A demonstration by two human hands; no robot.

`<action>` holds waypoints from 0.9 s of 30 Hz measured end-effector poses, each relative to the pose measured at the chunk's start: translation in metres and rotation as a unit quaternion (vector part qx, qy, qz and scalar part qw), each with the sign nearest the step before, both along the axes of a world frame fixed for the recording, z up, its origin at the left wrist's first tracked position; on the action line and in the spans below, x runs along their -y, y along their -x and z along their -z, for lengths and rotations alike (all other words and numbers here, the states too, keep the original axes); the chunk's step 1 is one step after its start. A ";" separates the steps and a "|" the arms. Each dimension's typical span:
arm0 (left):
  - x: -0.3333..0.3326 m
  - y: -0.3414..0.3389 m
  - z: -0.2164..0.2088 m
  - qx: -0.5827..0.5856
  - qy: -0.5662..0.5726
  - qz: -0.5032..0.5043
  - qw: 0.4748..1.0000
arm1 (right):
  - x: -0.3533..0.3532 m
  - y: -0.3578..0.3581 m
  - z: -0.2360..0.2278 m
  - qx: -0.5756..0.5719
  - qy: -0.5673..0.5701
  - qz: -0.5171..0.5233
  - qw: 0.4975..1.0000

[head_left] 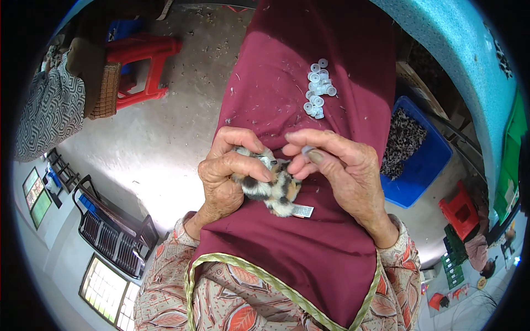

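My left hand (223,174) grips a small plush toy (266,191), white with black and tan patches, its thumb and fingers closed over the fur. A white label (303,211) sticks out of the toy's lower end. Just right of the toy, my right hand (353,168) pinches a small translucent plastic piece (307,149) between thumb and fingers. Part of that piece is hidden by the fingertips. Beyond both hands, several translucent plastic discs (316,78) lie in a loose pile on the maroon cloth (265,99) over my lap.
At the right, a blue crate (422,179) holds spotted black-and-white plush pieces (404,140). A blue surface (441,44) curves along the upper right. Red stools (157,69) stand at the far left, and a dark slatted bench (113,237) lies toward the left rim.
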State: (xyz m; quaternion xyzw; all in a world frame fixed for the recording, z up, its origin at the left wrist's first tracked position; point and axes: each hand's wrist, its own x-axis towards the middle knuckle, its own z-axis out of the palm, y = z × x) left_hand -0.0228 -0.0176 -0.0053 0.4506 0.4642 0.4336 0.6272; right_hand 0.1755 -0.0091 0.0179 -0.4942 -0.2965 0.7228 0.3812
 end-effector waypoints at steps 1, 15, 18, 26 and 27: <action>0.000 0.000 0.000 -0.011 -0.012 0.001 1.000 | -0.002 0.005 0.000 -0.001 0.012 0.017 1.000; -0.010 -0.003 -0.005 -0.098 -0.185 0.015 0.978 | -0.004 0.019 0.000 -0.004 0.060 -0.025 0.998; -0.010 -0.003 -0.004 -0.108 -0.201 0.017 0.974 | -0.005 0.017 0.001 -0.002 0.078 -0.035 0.996; -0.013 0.002 -0.007 -0.182 -0.278 0.062 0.941 | 0.000 0.017 0.007 -0.038 0.098 -0.019 0.994; -0.013 0.003 -0.007 -0.176 -0.279 0.064 0.942 | 0.000 0.017 0.007 -0.044 0.096 -0.014 0.994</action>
